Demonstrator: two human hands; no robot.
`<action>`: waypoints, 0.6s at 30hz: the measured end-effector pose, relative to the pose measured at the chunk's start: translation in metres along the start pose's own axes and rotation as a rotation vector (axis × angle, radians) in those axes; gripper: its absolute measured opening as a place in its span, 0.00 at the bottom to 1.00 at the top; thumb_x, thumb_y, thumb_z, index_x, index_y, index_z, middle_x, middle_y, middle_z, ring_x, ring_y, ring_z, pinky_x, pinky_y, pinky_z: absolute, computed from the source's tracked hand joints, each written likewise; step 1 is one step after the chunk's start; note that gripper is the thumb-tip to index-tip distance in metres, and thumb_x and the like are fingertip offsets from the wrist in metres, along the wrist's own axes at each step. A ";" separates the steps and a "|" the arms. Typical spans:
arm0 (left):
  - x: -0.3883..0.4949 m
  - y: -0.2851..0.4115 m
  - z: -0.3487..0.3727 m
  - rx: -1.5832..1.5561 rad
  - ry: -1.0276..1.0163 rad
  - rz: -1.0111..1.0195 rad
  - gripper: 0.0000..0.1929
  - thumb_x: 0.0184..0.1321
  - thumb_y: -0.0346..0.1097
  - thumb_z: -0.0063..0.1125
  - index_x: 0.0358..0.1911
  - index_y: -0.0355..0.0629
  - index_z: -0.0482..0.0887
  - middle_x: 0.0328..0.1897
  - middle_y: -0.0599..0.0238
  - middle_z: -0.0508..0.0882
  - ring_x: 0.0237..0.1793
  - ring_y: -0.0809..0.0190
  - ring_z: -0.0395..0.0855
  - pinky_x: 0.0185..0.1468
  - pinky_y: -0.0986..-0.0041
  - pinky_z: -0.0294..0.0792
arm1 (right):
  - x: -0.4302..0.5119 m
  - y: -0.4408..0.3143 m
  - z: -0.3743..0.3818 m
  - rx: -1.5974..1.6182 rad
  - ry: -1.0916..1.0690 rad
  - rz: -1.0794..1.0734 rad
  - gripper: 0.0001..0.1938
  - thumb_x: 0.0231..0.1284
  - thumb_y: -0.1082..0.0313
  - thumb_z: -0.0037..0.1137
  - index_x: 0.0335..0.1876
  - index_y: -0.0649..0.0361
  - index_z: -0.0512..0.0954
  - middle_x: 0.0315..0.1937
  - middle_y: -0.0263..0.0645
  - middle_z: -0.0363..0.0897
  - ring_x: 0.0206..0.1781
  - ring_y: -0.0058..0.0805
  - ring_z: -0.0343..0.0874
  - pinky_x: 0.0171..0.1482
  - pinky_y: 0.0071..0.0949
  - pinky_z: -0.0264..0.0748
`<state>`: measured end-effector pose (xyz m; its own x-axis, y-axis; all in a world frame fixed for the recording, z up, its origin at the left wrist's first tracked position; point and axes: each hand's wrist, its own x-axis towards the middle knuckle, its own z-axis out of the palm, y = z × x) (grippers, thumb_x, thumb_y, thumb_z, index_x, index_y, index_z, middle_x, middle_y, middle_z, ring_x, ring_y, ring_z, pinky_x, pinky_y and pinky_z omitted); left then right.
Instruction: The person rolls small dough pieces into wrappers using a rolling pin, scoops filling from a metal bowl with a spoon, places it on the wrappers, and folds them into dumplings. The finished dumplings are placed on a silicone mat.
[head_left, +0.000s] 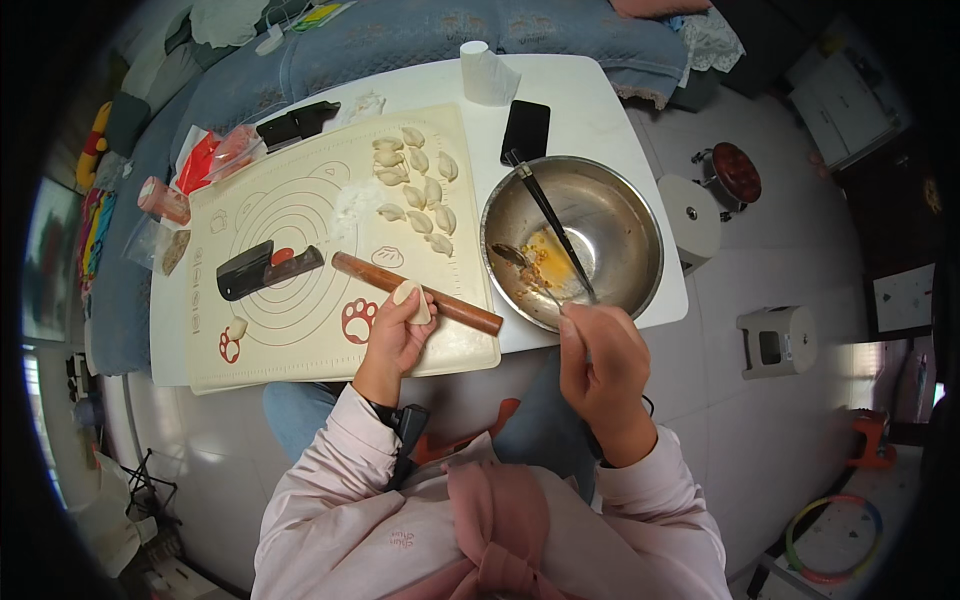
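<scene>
My left hand (405, 334) holds a folded dumpling wrapper (411, 301) at the mat's front edge, just over a wooden rolling pin (465, 312). With its fingers closed on the handle of a metal spoon (514, 256), my right hand (606, 367) is at the near rim of a steel bowl (630, 195). Yellow liquid and bits of filling (544, 262) lie in the bowl, and black-handled chopsticks (551, 214) lean across it. Several shaped dumplings (414, 196) sit on the right of the cream silicone mat (300, 169). A dough piece (238, 328) lies at its lower left.
A cleaver (259, 274) lies on the mat near loose flour (356, 210). Behind the bowl are a black phone (526, 131) and a paper roll (484, 73) on the white table (585, 82). Bags and a jar (163, 200) stand at the left edge. Stools (778, 341) are on the right.
</scene>
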<state>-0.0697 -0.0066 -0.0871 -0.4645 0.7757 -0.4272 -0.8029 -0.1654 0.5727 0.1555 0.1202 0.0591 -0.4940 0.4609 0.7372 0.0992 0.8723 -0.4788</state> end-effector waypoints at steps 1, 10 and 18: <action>0.001 -0.001 -0.001 -0.011 -0.009 0.004 0.04 0.69 0.33 0.52 0.43 0.43 0.76 0.36 0.64 0.83 0.36 0.64 0.83 0.39 0.73 0.78 | -0.001 -0.001 0.003 -0.019 0.039 0.027 0.08 0.54 0.80 0.59 0.40 0.66 0.77 0.31 0.44 0.80 0.29 0.40 0.79 0.32 0.31 0.76; 0.000 -0.001 0.022 -0.019 -0.023 0.007 0.05 0.68 0.34 0.53 0.43 0.42 0.76 0.37 0.61 0.84 0.36 0.63 0.84 0.39 0.73 0.79 | -0.004 0.000 0.025 -0.050 0.250 0.234 0.06 0.57 0.79 0.56 0.39 0.68 0.77 0.22 0.42 0.78 0.22 0.34 0.77 0.26 0.26 0.74; -0.009 -0.001 0.052 0.039 0.000 -0.085 0.09 0.69 0.35 0.52 0.46 0.37 0.75 0.40 0.59 0.83 0.38 0.62 0.85 0.40 0.73 0.82 | -0.011 -0.005 0.029 -0.053 0.157 0.347 0.03 0.59 0.76 0.56 0.37 0.62 0.78 0.19 0.40 0.74 0.19 0.34 0.74 0.23 0.30 0.69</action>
<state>-0.0455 0.0181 -0.0472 -0.3953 0.7860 -0.4753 -0.8242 -0.0751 0.5613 0.1351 0.1061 0.0391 -0.2850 0.7461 0.6017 0.2842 0.6653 -0.6904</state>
